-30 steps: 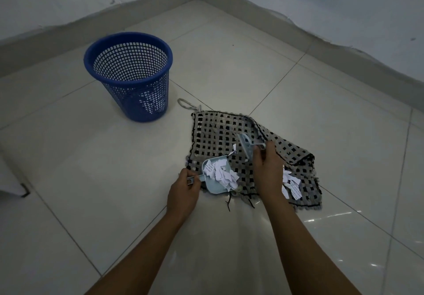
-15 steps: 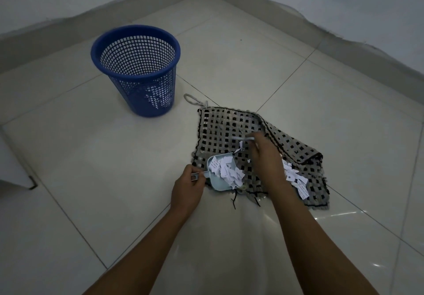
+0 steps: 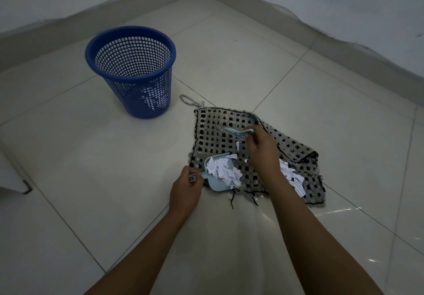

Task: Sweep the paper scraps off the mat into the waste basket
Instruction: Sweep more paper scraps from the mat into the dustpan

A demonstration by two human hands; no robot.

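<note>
Scraps of white paper (image 3: 294,180) at the checked woven mat's (image 3: 296,150) four o'clock remain: left hand (image 3: 184,190) gripping the pale-blue plastic dustpan (image 3: 212,180) steady, sweep them across with the small pale-blue brush (image 3: 237,132) your right hand (image 3: 261,150) holds.

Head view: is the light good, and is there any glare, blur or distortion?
Head view: dim, bluish light; bright glare streaks on the floor tiles near the mat; wide-angle lens bends the skirting; the paper scraps stay sharp, no motion blur.
</note>
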